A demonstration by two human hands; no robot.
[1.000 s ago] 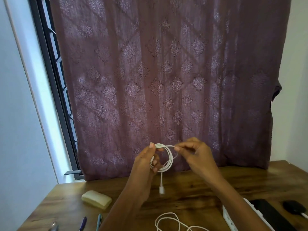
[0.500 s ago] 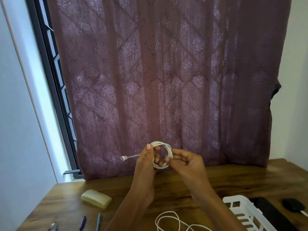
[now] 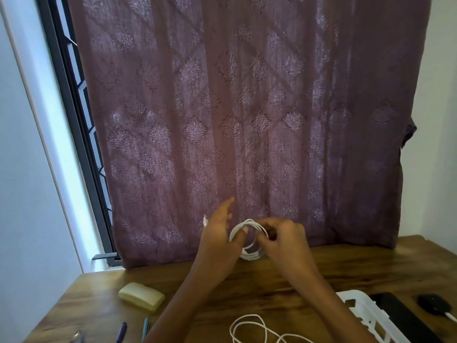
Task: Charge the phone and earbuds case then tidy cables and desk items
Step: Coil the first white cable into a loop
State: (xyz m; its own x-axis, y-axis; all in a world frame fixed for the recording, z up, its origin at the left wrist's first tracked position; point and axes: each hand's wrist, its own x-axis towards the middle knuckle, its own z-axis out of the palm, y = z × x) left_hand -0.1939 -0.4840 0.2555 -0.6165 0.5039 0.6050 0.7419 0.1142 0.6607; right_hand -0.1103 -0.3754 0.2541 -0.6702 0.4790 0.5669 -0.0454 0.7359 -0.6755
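Note:
Above the wooden desk (image 3: 259,288), both hands hold a small coil of white cable (image 3: 248,254) in front of the curtain. My left hand (image 3: 220,236) holds its left side, thumb hooked through the loop and index finger pointing up. A short plug end (image 3: 205,220) sticks out behind that hand. My right hand (image 3: 284,241) pinches the coil's right side with curled fingers. A second white cable (image 3: 247,328) lies loose on the desk near me. The black phone (image 3: 398,318) and black earbuds case (image 3: 432,305) lie at the right; a white plug reaches the case.
A white slotted basket (image 3: 358,308) sits at the right beside the phone. A cream oblong case (image 3: 142,297) lies at the left, with two pens (image 3: 146,330) and a metal item (image 3: 76,337) at the near edge. A maroon curtain (image 3: 247,120) hangs behind the desk.
The free plug end that stuck out to the left has been drawn in shorter. My right hand has closed onto the coil's right side, and my left index finger has lifted.

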